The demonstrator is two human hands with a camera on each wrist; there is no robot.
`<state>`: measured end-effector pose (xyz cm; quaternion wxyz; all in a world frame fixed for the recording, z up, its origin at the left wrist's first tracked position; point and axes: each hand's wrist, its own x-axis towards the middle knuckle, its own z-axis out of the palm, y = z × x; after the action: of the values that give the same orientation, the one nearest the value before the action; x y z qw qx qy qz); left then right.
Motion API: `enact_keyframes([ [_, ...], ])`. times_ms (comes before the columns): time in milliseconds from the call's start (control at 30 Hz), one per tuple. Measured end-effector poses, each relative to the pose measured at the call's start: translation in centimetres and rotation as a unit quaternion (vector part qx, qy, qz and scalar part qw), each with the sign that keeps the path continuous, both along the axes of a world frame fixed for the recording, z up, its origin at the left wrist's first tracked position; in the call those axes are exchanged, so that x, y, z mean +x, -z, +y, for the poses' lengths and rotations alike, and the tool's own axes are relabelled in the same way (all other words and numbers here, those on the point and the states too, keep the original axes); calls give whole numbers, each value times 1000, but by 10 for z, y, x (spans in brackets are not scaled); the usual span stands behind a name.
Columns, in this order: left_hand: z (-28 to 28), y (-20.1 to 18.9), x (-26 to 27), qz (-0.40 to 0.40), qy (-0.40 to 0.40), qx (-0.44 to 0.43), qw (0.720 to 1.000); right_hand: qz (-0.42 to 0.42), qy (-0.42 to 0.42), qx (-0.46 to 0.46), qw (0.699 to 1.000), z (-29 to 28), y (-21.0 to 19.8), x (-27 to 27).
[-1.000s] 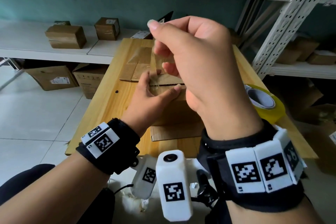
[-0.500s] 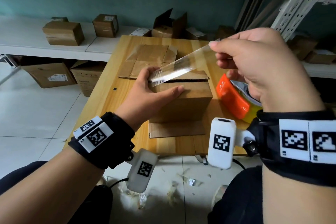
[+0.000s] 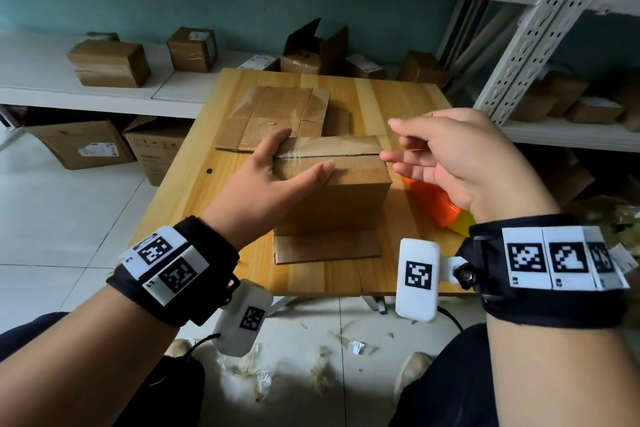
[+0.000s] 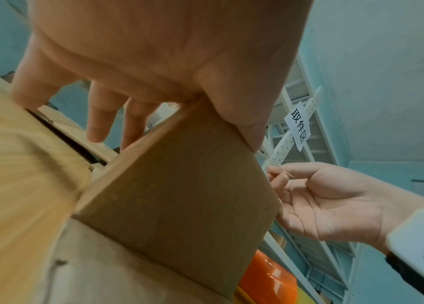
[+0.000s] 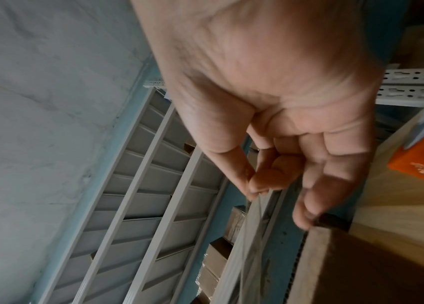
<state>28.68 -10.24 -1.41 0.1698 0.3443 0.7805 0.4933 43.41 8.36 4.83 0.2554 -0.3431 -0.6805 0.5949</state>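
I see the brown cardboard box [image 3: 332,204] upright at the middle of the wooden table [image 3: 398,94], clear tape [image 3: 311,149] stretched flat along its closed top seam.

Matt brown cardboard box [image 3: 332,191] up front, dull and fibrous, with a raw corrugated edge showing at the top. Across the lid runs clear tape [image 3: 322,149], a thin glossy film catching the light. The desk [image 3: 398,97] is pale wood, smooth, its grain plain to see. The orange tape dispenser [image 3: 433,201] is shiny hard plastic. The flattened carton [image 3: 273,114] behind is matt card with glossy taped patches. The rack upright [image 3: 540,28] is white painted metal, perforated. The floor tiles [image 3: 69,218] are smooth and faintly glossy.
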Motion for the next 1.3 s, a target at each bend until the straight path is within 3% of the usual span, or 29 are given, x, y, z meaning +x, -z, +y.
enact_keyframes([
  [567,-1,-4,0,0,14,-23,1000,57,35,-90,994,4,24,0],
  [933,-2,-5,1,-8,18,-17,1000,17,15,-132,991,11,36,-2],
  [1300,2,0,5,-6,12,21,1000,-25,-14,-256,966,1,45,-2],
])
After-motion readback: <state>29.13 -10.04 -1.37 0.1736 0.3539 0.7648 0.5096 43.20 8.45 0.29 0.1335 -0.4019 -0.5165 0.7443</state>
